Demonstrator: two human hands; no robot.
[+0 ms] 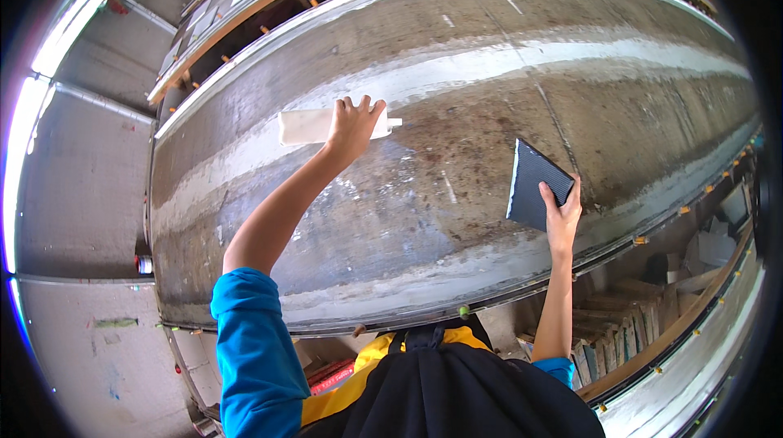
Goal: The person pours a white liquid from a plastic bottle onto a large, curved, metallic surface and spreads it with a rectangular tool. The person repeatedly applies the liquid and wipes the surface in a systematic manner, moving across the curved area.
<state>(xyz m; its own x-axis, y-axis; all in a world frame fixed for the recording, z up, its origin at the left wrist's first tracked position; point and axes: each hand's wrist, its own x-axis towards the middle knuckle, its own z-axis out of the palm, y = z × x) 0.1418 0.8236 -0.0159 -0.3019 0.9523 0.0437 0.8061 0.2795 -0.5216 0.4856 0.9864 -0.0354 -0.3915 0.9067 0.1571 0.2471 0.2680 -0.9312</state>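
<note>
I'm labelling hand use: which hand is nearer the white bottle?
Left: the left hand grips the white bottle; the right hand is farther right, holding a dark pad.

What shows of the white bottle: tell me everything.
The white bottle looks like plastic: a long, plain body with a narrow whitish tip at its right end. It is held sideways, base to the left. The left hand grips it from above near the tip, hiding part of the body. It is over the stained tabletop; whether it touches the surface cannot be told.
</note>
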